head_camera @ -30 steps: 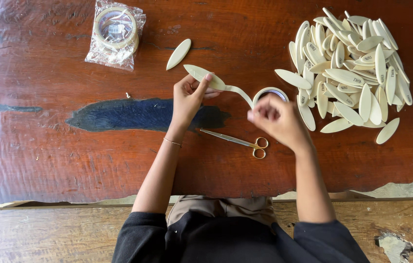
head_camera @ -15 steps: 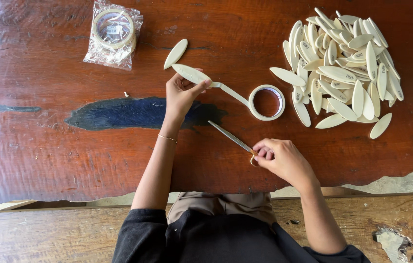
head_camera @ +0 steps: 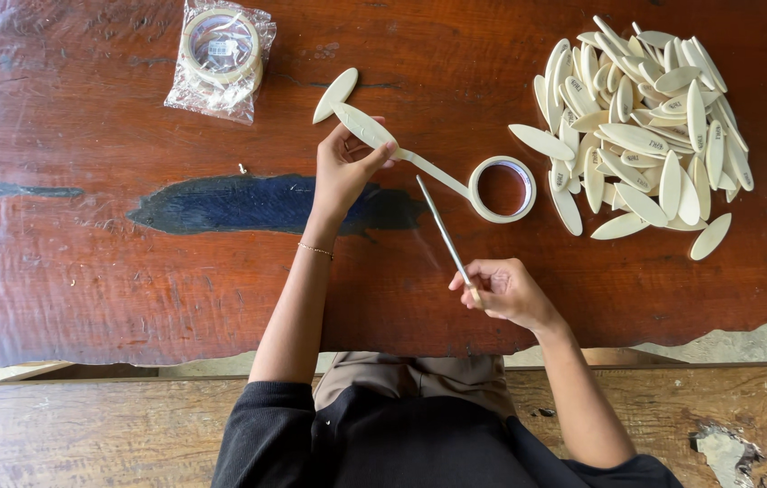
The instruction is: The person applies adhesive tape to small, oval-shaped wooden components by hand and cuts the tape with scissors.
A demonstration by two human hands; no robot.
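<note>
1. The left hand [head_camera: 343,172] pinches a pale oval wooden piece [head_camera: 363,126] above the dark red surface [head_camera: 85,271].
2. A strip of tape runs from that piece to the tape roll [head_camera: 503,189] lying flat.
3. The right hand [head_camera: 503,291] is closed around scissors [head_camera: 445,233], blades pointing toward the strip.
4. A heap of oval pieces [head_camera: 641,126] lies beside the roll.

You're looking straight down on a dark reddish-brown wooden table [head_camera: 85,280], its slab glossy under soft, even light. A long dark blue-black patch [head_camera: 248,203] (it looks like filler set into the grain) runs across its middle. Its near edge is uneven. Below it lies a paler, worn wooden bench [head_camera: 85,425], chipped at the right end, with grey floor [head_camera: 763,343] between them.
</note>
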